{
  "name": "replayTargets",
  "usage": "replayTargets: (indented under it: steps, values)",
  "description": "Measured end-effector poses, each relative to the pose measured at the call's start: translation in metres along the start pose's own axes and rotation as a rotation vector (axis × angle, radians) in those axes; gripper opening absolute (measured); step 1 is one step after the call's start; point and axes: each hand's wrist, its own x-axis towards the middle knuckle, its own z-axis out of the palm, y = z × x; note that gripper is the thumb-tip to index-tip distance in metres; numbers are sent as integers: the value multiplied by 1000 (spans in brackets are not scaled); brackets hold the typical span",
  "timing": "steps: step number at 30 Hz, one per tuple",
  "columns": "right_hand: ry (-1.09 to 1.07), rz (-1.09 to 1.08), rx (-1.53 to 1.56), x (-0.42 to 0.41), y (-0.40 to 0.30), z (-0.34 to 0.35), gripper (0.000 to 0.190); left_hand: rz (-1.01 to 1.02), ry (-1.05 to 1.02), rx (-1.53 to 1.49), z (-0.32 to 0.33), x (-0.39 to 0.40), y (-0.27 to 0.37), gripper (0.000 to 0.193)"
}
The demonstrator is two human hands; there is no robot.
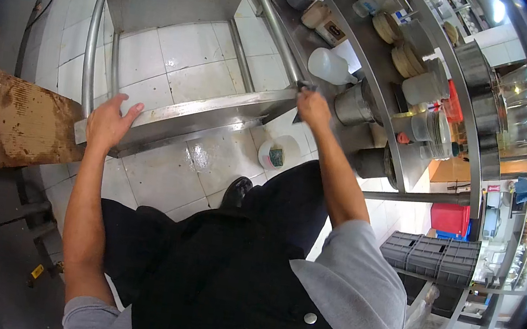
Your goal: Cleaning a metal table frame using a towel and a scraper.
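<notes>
A stainless-steel frame with tubular legs lies in front of me, over the tiled floor. My left hand is on the near rail's left end, thumb spread along the top and fingers bent over the edge. At the right end of that rail, my right hand is closed around a small dark object, too blurred to name exactly. This object is against the corner where the rail meets a tubular leg. On the floor below stands a white bucket with a green scouring pad in it.
At right, a metal shelving unit holds a translucent plastic jug, metal pots and several containers. Grey plastic crates stand farther right. A stained wooden block adjoins the frame at left. Wet patches shine on the tiles.
</notes>
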Motion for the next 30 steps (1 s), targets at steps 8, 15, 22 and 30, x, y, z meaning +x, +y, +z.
replayTargets:
  steps: [8,15,22,30]
  values:
    - [11,-23,31,-10,-1,-4,42,-20,-33,5,-7,-3,8,73]
    - [14,33,55,22,10,-14,44,40,26,16,3,3,5,71]
    - [162,18,102,24,16,-16,40,84,77,61,11,5,-1,65]
    - [31,1,69,18,17,-9,42,-1,1,39,2,3,9,74]
